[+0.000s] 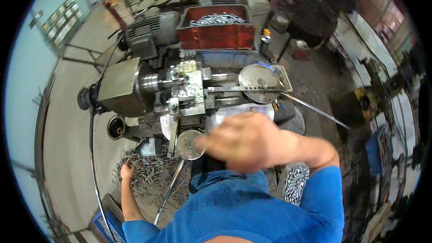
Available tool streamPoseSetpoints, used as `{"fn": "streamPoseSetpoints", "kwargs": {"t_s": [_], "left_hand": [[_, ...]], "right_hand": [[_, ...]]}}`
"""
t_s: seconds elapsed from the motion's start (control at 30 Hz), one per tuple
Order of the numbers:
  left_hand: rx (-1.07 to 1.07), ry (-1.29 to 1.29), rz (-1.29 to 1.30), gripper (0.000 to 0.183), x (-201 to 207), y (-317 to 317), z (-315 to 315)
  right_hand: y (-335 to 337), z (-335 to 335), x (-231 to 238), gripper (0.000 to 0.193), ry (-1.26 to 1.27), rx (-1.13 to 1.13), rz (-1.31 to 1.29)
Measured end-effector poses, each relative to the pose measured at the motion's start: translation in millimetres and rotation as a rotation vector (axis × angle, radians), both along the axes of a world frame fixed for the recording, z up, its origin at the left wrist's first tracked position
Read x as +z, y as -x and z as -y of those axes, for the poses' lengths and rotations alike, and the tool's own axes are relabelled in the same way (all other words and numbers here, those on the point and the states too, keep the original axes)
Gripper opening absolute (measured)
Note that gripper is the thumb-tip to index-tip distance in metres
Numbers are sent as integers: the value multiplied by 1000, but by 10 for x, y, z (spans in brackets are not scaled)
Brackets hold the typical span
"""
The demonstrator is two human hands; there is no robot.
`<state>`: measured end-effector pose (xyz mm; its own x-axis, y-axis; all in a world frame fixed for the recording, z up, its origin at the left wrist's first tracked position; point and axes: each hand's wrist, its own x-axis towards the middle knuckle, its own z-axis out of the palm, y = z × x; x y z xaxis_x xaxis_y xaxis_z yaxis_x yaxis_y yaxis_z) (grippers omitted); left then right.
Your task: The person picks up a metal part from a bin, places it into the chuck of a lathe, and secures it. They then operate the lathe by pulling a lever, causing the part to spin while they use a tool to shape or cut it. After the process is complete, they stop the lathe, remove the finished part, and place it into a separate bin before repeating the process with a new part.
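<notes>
Where the machine (188, 85) faces the worker, right hand (247, 141) at a round disc (186, 148), left hand (128, 171) at the metal rods (150, 173)

Machine: metal; block-shaped housing (119, 87) at its left end, large round plate (258, 77) toward its right end.
Red bin (216, 37): behind the machine's rear edge; contains small shiny pieces (220, 19).
Metal rods: thin, dull, many; loose heap below the machine's front left corner, some just beside the left fingers.
Disc: metal, at the machine's front edge; its right rim meets the right fingertips in view, contact uncertain.
Right hand: blurred, fingers bent and pointing left; whether they grip anything cannot be told.
Left hand: fingers curled at the heap's left edge; whether a rod is gripped cannot be told.
</notes>
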<state>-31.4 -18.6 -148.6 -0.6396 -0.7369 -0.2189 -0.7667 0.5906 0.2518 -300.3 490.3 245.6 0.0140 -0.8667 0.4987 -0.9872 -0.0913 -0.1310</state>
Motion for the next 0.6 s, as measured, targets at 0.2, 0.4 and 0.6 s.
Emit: {"fn": "streamPoseSetpoints", "kwargs": {"t_s": [0.2, 0.4, 0.6], "left_hand": [[-79, -249, -225, 34, 759, -277, -690], [-222, -833, -353, 40, 1568, 54, -1706], [-448, -617, -32, 48, 1787, 242, -2457]], "right_hand": [[1184, -1630, -1537, 60, -117, -1014, 360], [1647, -3646, -2549, 65, -754, -1773, 270], [1159, -3776, -2909, 24, -511, -1804, 194]]}}
